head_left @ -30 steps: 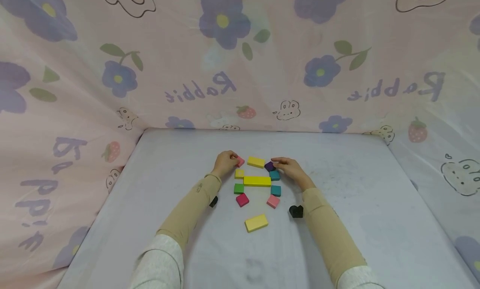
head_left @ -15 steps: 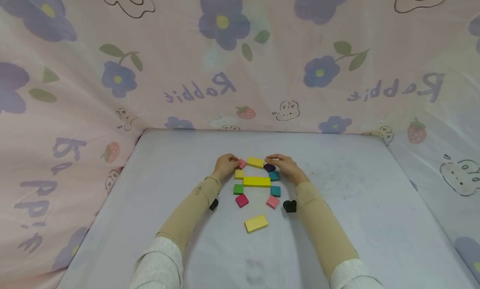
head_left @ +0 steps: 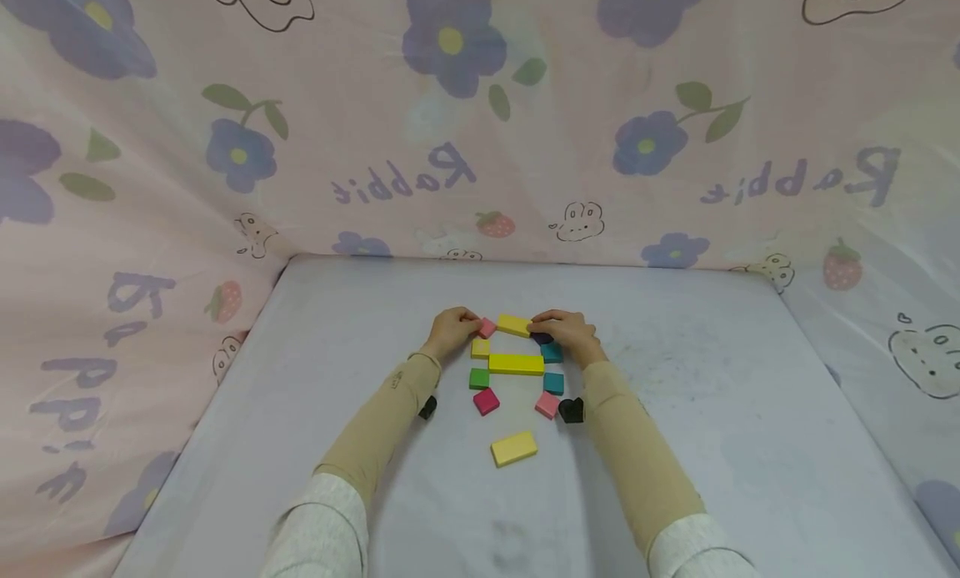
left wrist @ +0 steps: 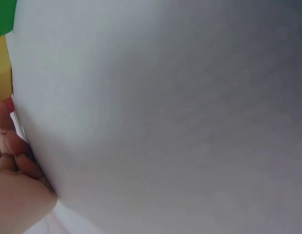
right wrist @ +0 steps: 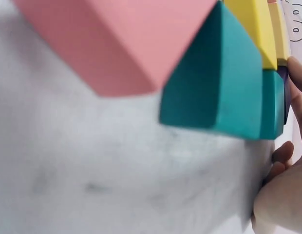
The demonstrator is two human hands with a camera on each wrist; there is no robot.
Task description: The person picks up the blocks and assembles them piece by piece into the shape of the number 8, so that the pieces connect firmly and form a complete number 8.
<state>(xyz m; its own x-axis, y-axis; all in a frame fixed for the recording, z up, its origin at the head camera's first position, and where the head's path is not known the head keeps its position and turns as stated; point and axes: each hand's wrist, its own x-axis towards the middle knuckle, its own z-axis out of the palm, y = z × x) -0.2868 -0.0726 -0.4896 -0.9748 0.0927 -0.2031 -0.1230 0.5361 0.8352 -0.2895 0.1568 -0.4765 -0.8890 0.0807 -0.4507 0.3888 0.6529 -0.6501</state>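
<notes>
My left hand [head_left: 453, 330] pinches a small pink block [head_left: 487, 328] at the far left of a block pattern. In the left wrist view its fingers [left wrist: 17, 144] sit curled beside a yellow block [left wrist: 2, 68]. My right hand [head_left: 572, 332] covers part of a dark purple block [head_left: 542, 339] at the far right. One fingertip reaches the end of a yellow block [head_left: 514, 325]; I cannot tell whether the purple block is pinched. Nearer stand a small yellow block [head_left: 480, 349], a long yellow bar [head_left: 516, 364] and a teal block [head_left: 551, 353].
A green block [head_left: 479, 379], a second teal block [head_left: 553, 384], a red block [head_left: 486, 401] and another pink block [head_left: 547, 405] continue the pattern towards me. A pale yellow block [head_left: 513, 449] lies nearest. Patterned cloth [head_left: 480, 144] rises behind the light table cover [head_left: 697, 411].
My left hand has brought the pink block slightly right and nearer me. My right hand has shifted left over the purple block, which has turned a little.
</notes>
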